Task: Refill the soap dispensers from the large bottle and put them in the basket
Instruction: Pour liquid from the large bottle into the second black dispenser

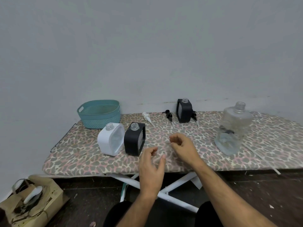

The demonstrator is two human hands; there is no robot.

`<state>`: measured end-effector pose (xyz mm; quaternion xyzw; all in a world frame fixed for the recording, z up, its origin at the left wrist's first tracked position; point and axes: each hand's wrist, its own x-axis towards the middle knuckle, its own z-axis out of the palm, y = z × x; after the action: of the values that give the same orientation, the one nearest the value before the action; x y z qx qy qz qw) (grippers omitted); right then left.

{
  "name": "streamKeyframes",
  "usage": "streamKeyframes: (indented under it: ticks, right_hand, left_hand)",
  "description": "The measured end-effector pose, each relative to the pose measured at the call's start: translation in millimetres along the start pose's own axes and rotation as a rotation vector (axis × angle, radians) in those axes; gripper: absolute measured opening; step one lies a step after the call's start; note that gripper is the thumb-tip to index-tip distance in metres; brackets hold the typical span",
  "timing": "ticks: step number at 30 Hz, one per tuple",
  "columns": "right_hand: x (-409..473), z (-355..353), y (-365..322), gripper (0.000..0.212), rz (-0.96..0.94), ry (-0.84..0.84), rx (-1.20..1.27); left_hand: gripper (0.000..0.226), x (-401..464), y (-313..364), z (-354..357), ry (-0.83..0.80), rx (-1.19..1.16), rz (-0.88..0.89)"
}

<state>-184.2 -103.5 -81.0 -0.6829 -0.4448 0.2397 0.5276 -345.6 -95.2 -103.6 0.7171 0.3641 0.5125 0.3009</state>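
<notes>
A teal basket [100, 114] stands at the table's [82, 154] left rear. Just in front stand a white dispenser [110, 139] and a black dispenser [134, 139], both uncapped. Left hand [151, 169] and right hand [183, 146] hover mid-table, fingers loosely curled, holding nothing. A second black dispenser [184, 110] stands rearward among loose pumps [168, 115]. The large bottle [232, 128] stands uncapped at right.

Three dispensers: white [111, 139], black [134, 139], black [184, 110]; three pumps; one basket [99, 114]; one large bottle [232, 128].
</notes>
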Motion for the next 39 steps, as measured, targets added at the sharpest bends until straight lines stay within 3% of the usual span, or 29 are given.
streamKeyframes:
  ticks: [6, 11, 27, 39]
  right_hand:
    - [-8.4, -25.4, 16.7, 0.018, 0.030, 0.011, -0.013]
    - [-6.8, -34.0, 20.6, 0.021, 0.070, 0.057, -0.002]
    - [100.7, -34.8, 28.1, 0.068, 0.134, 0.453, -0.032]
    - [168.9, -39.6, 49.3, 0.101, 0.089, 0.410, -0.028]
  left_hand:
    - [0.031, 21.0, -1.0, 24.1, -0.207, -0.068, -0.158]
    - [0.035, 46.7, -4.8, 37.7, -0.266, -0.108, -0.242]
    - [0.043, 193.4, -9.3, 128.1, -0.222, -0.286, -0.369]
    - [0.046, 272.8, -21.2, 205.2, -0.281, -0.312, -0.342]
